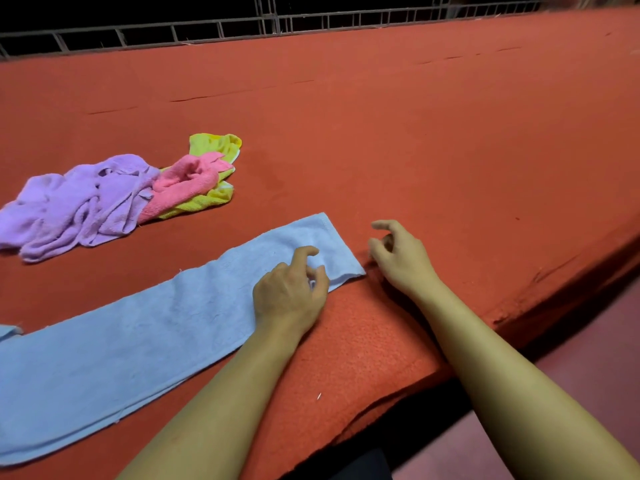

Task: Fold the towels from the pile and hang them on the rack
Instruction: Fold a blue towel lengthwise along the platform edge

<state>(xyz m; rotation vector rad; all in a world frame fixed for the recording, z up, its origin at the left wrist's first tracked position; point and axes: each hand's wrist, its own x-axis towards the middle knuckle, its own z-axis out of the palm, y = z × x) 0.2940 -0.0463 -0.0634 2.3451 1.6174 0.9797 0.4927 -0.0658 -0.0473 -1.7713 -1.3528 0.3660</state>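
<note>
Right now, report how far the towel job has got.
Done: nothing hung that I can see. In hand: the blue towel lies as a long strip, the left hand over its end, the right hand beside it. Left: purple towel, pink towel and yellow towel, still piled.

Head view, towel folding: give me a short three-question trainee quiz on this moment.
1. True or false: the blue towel lies flat as a long strip on the red surface.
2. Which towel in the pile lies leftmost: A) purple towel, B) pink towel, C) yellow towel?
3. Which hand is over the blue towel's end: left hand or right hand?

Key: 1 true. 2 A. 3 left hand; the right hand is over the red surface beside the towel.
</note>
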